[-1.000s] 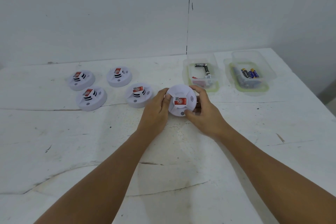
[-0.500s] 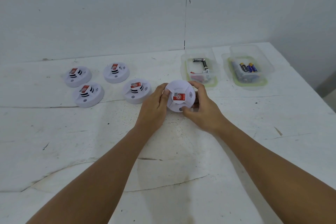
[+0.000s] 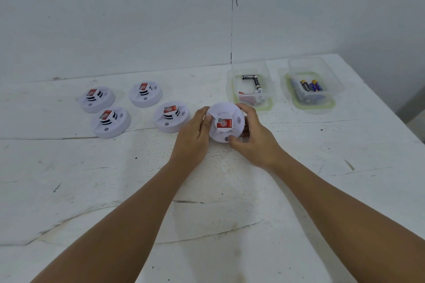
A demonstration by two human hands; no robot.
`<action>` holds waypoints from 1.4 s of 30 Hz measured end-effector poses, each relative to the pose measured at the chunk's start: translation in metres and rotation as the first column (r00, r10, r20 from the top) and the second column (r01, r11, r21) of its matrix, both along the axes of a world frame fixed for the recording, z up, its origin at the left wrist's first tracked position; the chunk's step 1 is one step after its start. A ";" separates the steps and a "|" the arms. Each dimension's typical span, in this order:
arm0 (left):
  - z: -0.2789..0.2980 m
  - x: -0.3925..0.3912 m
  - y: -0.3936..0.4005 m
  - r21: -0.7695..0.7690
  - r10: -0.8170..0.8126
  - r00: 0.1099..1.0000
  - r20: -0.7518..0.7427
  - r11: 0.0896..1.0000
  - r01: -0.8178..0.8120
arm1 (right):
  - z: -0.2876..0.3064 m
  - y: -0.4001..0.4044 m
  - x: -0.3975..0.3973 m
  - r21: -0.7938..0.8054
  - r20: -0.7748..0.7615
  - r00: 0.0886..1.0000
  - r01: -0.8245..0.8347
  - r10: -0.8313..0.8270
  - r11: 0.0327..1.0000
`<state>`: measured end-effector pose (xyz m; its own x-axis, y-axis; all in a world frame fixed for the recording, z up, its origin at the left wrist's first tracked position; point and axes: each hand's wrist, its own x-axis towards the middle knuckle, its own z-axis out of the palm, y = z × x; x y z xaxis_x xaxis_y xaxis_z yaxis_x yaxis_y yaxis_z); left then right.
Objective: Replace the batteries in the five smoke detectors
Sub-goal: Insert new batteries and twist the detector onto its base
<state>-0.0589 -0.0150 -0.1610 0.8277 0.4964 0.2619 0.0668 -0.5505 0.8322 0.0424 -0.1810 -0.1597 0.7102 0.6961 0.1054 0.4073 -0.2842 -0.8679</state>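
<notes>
Head view: I see both my hands on one round white plastic smoke detector [image 3: 226,123], held just above the cracked white table [image 3: 115,190].
Left hand [image 3: 193,133]: curled round its left edge.
Right hand [image 3: 251,138]: curled round its right edge.
Other detectors: four round white smoke detectors [image 3: 171,116] sit on the left.
Batteries: in two clear plastic tubs [image 3: 250,89] behind.

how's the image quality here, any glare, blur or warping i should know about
Head view: light is soft and even, with no glare and only faint shadows under the arms; the wide lens bows the table edge; the held detector between left hand and right hand is sharp enough, but battery labels in the right tub are too small to read.
</notes>
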 end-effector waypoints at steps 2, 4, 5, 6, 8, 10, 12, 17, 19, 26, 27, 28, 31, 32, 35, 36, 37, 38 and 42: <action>0.000 0.000 0.000 -0.001 -0.003 1.000 0.002 1.000 0.003 | 0.000 0.000 0.000 0.000 -0.003 1.000 0.002 -0.002 1.000; 0.000 0.000 -0.001 -0.001 -0.008 1.000 0.002 1.000 0.008 | 0.000 0.001 0.000 0.000 0.000 1.000 0.004 -0.004 1.000; 0.001 0.000 -0.001 0.001 -0.009 1.000 0.002 1.000 0.009 | 0.000 0.001 0.000 -0.001 0.002 1.000 0.005 -0.005 1.000; 0.001 0.000 -0.001 0.005 -0.009 1.000 0.002 1.000 0.009 | 0.000 0.001 0.000 -0.002 0.003 1.000 0.006 -0.006 1.000; 0.001 0.000 -0.001 0.011 -0.009 1.000 0.004 1.000 0.009 | 0.000 0.001 0.000 -0.003 0.003 1.000 0.007 -0.007 1.000; 0.000 0.000 -0.001 0.009 -0.007 1.000 0.004 1.000 0.007 | 0.000 0.001 0.000 -0.005 -0.001 1.000 0.003 -0.003 1.000; 0.001 0.000 -0.001 0.010 -0.005 1.000 0.007 1.000 0.005 | 0.000 0.001 0.000 -0.002 -0.005 1.000 0.003 -0.003 1.000; 0.002 -0.001 -0.003 0.002 -0.008 1.000 0.015 1.000 0.008 | 0.000 0.001 0.000 -0.007 0.008 1.000 0.006 -0.006 1.000; 0.002 -0.001 -0.002 0.004 -0.007 1.000 0.010 1.000 0.007 | 0.000 0.001 0.000 -0.011 0.007 1.000 0.007 -0.007 1.000; 0.002 -0.001 -0.002 0.008 0.003 1.000 0.003 1.000 -0.003 | 0.002 0.001 -0.001 -0.022 0.009 1.000 0.016 -0.016 1.000; 0.002 -0.001 -0.003 0.015 0.003 1.000 -0.001 1.000 -0.003 | 0.002 0.001 -0.002 -0.024 0.010 1.000 0.018 -0.017 1.000; 0.002 -0.002 -0.003 0.021 0.003 1.000 -0.005 1.000 -0.003 | 0.002 0.001 -0.002 -0.025 0.010 1.000 0.019 -0.018 1.000; 0.003 -0.002 -0.004 0.021 -0.003 1.000 -0.009 1.000 0.003 | 0.002 0.000 -0.003 -0.023 0.009 1.000 0.017 -0.017 1.000; 0.002 -0.002 -0.004 0.020 -0.002 1.000 -0.010 1.000 0.003 | 0.003 0.000 -0.003 -0.023 0.011 1.000 0.016 -0.016 1.000; 0.002 -0.002 -0.003 0.030 0.000 1.000 -0.010 1.000 0.001 | 0.003 0.000 -0.003 -0.025 0.004 1.000 0.017 -0.016 1.000; 0.002 -0.002 -0.003 0.033 0.000 1.000 -0.009 0.999 0.000 | 0.003 0.000 -0.003 -0.026 0.001 1.000 0.020 -0.020 0.999; 0.002 -0.002 -0.003 0.035 0.000 1.000 -0.009 0.999 0.001 | 0.003 0.000 -0.003 -0.026 -0.001 1.000 0.022 -0.022 0.999; 0.002 -0.002 -0.003 0.039 0.000 1.000 -0.010 0.999 0.000 | 0.002 0.000 -0.003 -0.027 -0.001 1.000 0.023 -0.023 0.999; 0.001 -0.002 -0.003 0.036 0.006 1.000 -0.012 0.999 -0.006 | 0.002 -0.001 -0.004 -0.025 -0.001 1.000 0.023 -0.023 0.999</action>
<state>-0.0608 -0.0180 -0.1600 0.8279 0.4917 0.2699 0.0802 -0.5800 0.8107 0.0385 -0.1821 -0.1573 0.7259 0.6823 0.0868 0.3992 -0.3151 -0.8610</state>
